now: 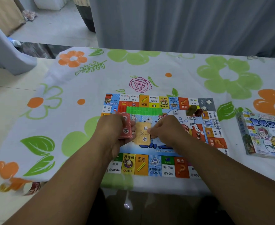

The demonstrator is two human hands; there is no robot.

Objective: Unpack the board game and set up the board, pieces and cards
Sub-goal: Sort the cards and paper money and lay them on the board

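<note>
The board [154, 166] lies open on the flowered cloth [68, 88], with the box [266, 135] set well apart to its right. A row of green houses [144, 110] and a few red ones [122, 108] stand along the board's far side, and two dark blocks [194, 111] sit near its far right corner. Over the board's middle, the left hand [112, 133] is closed on a red card stack [126, 127], held upright with its long axis running away from the person. The right hand [166, 129] pinches the right edge of a yellow card stack [142, 133] between thumb and fingertips; that stack sits just beside the red one, almost touching, its long axis also running near to far. The yellow stack seems to hover low over the board's centre or rest on it; which one cannot be told. The right hand is the nearer one to place it, and the move looks to be a short drop straight down, keeping the long axis in line with the board's printed card space
</note>
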